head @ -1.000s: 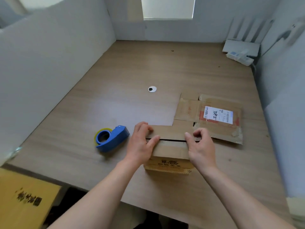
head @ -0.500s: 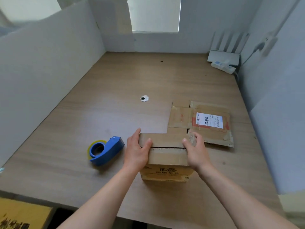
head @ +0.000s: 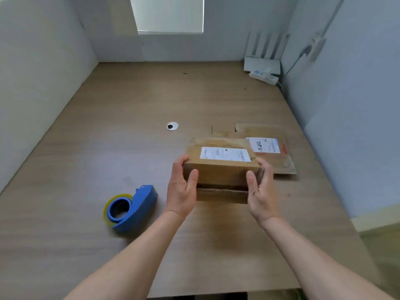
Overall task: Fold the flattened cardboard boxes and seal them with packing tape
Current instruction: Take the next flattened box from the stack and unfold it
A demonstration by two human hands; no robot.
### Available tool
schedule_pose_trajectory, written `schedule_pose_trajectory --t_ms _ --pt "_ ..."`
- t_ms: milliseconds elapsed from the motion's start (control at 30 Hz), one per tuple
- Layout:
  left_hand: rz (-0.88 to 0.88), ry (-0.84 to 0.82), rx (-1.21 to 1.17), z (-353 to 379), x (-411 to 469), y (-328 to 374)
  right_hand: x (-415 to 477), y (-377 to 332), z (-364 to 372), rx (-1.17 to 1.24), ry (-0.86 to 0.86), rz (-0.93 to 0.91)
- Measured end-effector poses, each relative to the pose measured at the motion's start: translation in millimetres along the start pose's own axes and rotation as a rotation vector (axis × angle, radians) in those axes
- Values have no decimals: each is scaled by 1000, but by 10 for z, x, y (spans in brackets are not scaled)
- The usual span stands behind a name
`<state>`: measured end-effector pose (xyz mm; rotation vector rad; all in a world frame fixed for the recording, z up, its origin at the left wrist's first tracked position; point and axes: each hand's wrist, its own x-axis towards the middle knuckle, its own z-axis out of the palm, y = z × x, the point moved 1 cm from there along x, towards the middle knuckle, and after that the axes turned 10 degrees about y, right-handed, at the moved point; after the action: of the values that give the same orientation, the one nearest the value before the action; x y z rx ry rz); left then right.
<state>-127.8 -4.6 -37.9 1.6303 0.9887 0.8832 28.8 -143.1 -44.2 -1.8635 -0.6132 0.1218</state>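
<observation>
I hold a small brown cardboard box (head: 220,169) above the wooden table (head: 129,100), tilted so that a face with a white shipping label points up. My left hand (head: 181,187) grips its left end and my right hand (head: 259,189) grips its right end. A loose flap edge shows along the box's underside. A flattened cardboard box (head: 270,152) with a white label lies on the table behind and to the right. A blue tape dispenser (head: 129,208) with a roll of clear yellowish tape lies on the table left of my left hand.
White partition walls enclose the table on the left, back and right. A round cable grommet (head: 172,126) sits in the tabletop's middle. A white router (head: 263,61) and power strip (head: 263,76) occupy the back right corner.
The box was resting on the table with my hands pressing its top flaps. Now it is lifted off the table and turned, so the labelled face shows.
</observation>
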Motion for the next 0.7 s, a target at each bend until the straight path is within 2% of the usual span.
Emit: schedule_pose_trajectory --t_ms 133,200,300,400,467,500,567,633,700 --pt "-225 -97 61 -136 -413 -632 -768 689 96 -166 -154 112" --pt "-242 -88 73 -210 -509 -753 -981 830 100 -156 -139 91" --pt "-314 -37 145 -201 -337 -711 -880 739 174 -63 -81 217" --pt "-603 -144 122 -167 -106 -633 -673 615 199 -252 -11 263" --pt "-834 -256 109 -231 -13 -621 -579 607 178 -480 -109 309" --pt "-891 -314 149 -283 16 -633 -550 620 167 -549 -181 373" --pt "-893 -406 248 -370 59 -654 -518 620 160 -493 -271 525" --pt "-870 -458 297 -419 75 -670 -525 604 155 -262 -267 662" --pt "-894 -469 222 -437 69 -698 -542 596 143 -71 -253 787"
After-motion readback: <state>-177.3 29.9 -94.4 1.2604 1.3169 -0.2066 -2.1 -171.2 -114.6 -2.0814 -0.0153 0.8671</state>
